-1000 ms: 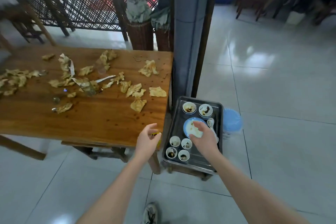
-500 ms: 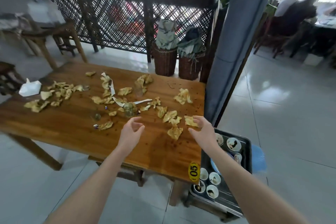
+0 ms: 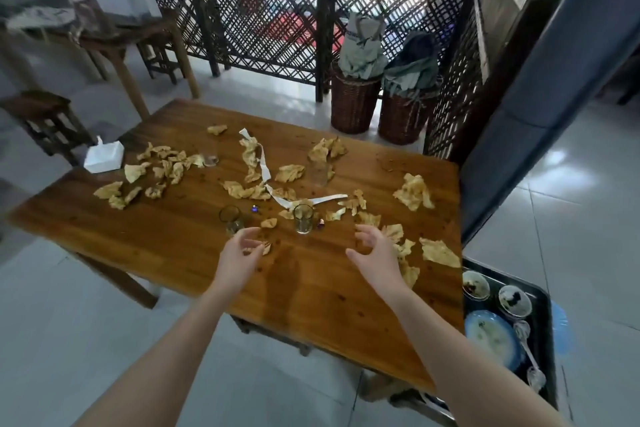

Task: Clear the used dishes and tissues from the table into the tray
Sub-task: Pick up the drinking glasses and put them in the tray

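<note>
Both left hand [image 3: 241, 251] and right hand [image 3: 375, 253] hover empty, fingers spread, over the table [image 3: 166, 246], seemingly about to gather tissues [image 3: 440, 251].

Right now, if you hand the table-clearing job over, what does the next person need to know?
Left hand: open, empty, over the wooden table by a small tissue scrap.
Right hand: open, empty, over tissues near the table's right edge.
Done: two dirty bowls, a blue plate and spoons lie in the metal tray, low beside the table's right corner.
To do: drinking glasses and crumpled used tissues strewn across the table.
</note>
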